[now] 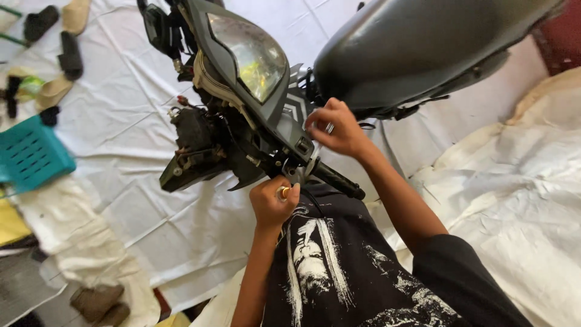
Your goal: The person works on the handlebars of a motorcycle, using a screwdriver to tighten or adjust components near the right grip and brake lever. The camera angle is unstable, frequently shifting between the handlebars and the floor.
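Your left hand [273,203] is closed around a small yellowish tool [283,192], its tip up against the underside of the handlebar [330,177]. Your right hand [336,128] pinches something small at the grey headlight cowl [284,115], fingers curled; what they grip is too small to tell. The headlight [251,54] faces up toward you, with the dark tank [411,48] just beside it. White sheets [139,121] cover the floor. A teal plastic crate [33,154] sits at far left, near scattered sandals [66,36].
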